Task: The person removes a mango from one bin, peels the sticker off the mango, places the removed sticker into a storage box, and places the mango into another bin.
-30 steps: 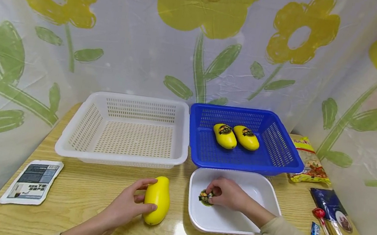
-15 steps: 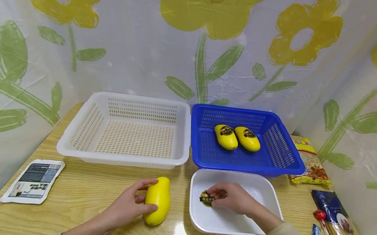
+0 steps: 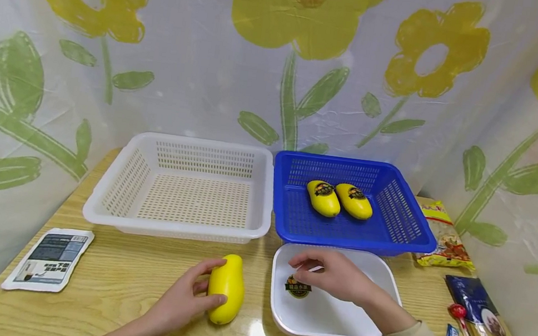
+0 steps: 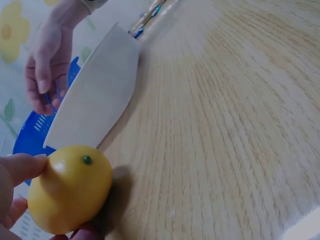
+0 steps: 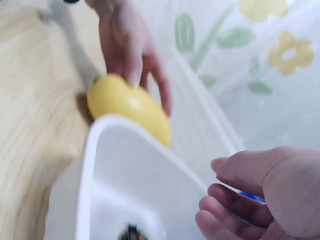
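A smooth yellow mango [image 3: 227,290] stands lengthwise on the wooden table, and my left hand [image 3: 181,298] grips it from the left with thumb and fingers. Its small green stem spot shows in the left wrist view. Just right of it is a white plastic tub [image 3: 343,318]. A round black-and-gold label [image 3: 298,287] lies in the tub's left part. My right hand [image 3: 333,276] is over the tub, just above the label, its fingers loosely bent with nothing between them. In the right wrist view, gaps show between the thumb and fingers of the right hand [image 5: 270,195].
Behind are a white slotted basket [image 3: 176,228] and a blue slotted basket [image 3: 287,223] holding two labelled mangoes [image 3: 324,200]. A white pouch [image 3: 50,260] lies at left. On the right are a yellow snack bag [image 3: 447,237], a long pasta packet [image 3: 496,330] and a red lollipop [image 3: 457,311].
My right hand has drawn its fingers off the label and risen slightly, leaving the label fully in sight in the tub. The left hand keeps its grip on the mango.
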